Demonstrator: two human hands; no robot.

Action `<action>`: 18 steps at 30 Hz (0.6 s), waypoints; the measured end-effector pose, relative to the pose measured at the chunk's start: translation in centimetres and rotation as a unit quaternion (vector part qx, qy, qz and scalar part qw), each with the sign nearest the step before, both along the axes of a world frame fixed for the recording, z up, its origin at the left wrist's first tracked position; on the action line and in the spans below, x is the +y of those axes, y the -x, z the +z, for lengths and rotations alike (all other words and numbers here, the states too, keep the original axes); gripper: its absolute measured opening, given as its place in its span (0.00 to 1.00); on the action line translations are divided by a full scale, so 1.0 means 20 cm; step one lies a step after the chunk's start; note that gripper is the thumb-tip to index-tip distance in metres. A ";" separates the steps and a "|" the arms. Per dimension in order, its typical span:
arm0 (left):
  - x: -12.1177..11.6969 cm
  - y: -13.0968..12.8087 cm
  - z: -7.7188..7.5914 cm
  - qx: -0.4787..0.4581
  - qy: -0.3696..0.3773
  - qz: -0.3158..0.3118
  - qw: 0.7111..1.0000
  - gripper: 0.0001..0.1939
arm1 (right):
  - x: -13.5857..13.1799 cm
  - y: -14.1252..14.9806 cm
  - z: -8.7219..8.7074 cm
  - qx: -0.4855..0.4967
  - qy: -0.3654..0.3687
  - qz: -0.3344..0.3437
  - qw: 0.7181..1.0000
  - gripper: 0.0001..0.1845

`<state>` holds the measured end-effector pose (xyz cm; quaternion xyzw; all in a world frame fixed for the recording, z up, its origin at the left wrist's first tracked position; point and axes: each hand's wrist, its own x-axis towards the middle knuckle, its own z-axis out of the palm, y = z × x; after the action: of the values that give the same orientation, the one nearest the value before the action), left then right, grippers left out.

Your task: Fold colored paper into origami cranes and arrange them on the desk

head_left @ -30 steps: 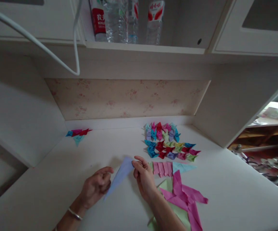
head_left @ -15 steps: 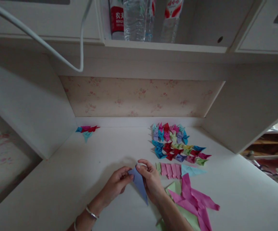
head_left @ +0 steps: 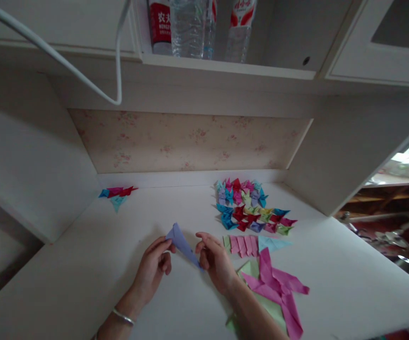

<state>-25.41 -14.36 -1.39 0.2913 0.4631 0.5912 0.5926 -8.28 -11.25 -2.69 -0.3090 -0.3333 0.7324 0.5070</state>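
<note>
A folded piece of purple-blue paper (head_left: 183,244), long and tapering to a point, is held up over the white desk. My left hand (head_left: 150,269) pinches its upper left edge between thumb and fingers. At the paper's lower, pointed end is my right hand (head_left: 216,262), its index finger stretched out and the other fingers loosely bent. Those bent fingers are close to the tip; whether they touch it I cannot tell. Right of that hand lie pink folded strips (head_left: 245,246), a light blue folded paper triangle (head_left: 273,243) and large crossed pink paper pieces (head_left: 278,288).
Rows of small colourful folded paper pieces (head_left: 254,218) lie at the back right of the white desk (head_left: 94,283). A small group of folded pieces (head_left: 118,203) sits at the back left. Green paper (head_left: 268,309) lies under the pink pieces. Bottles (head_left: 188,28) stand on the shelf above.
My right hand has let go of the paper's top and now has its fingers apart by the lower tip. My left hand has turned the paper, and the view has shifted right.
</note>
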 end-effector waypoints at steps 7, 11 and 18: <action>-0.01 -0.01 0.00 -0.084 0.015 0.004 0.996 0.14 | 0.00 0.00 0.00 0.021 0.005 0.014 1.000 0.18; -0.01 -0.01 -0.01 -0.053 -0.019 0.014 0.998 0.13 | -0.01 -0.01 0.01 0.001 0.002 0.016 1.000 0.18; -0.02 0.01 -0.05 0.006 -0.058 -0.030 0.998 0.09 | -0.03 0.02 0.02 -0.035 0.002 0.057 0.998 0.23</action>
<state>-25.52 -14.79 -2.31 0.3426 0.4223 0.5971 0.5898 -8.62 -11.90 -2.36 -0.3161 -0.3666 0.7495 0.4516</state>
